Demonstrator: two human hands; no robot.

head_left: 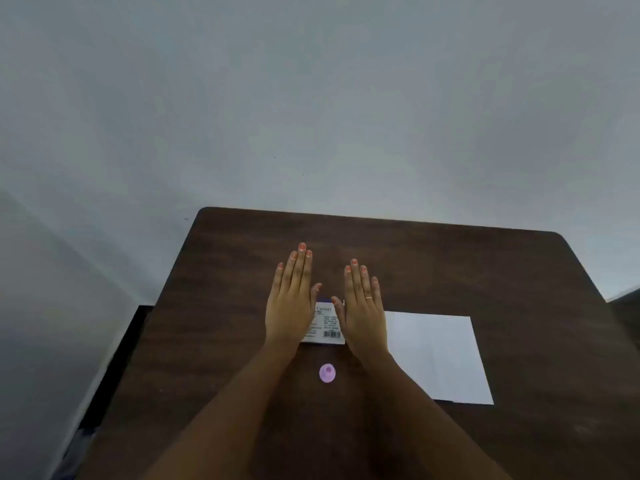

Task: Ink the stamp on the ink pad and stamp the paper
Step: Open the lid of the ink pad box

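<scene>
One dark wooden table [450, 265] with three things on it: one ink pad box [325, 323], one small purple stamp [327, 373] nearer the person, and one white paper [440, 355] off right. Box label reads "Castell" plus a barcode, the rest is too blurry. Left hand [289, 306] and right hand [365, 313] are flat, fingers spread out, empty, either side of the box.

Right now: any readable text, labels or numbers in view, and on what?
"CASTELL", start hidden by the left hand: top of the ink pad box label.
Fine print and barcode digits on that label: too small to read.
Paper and stamp: no text visible.
</scene>
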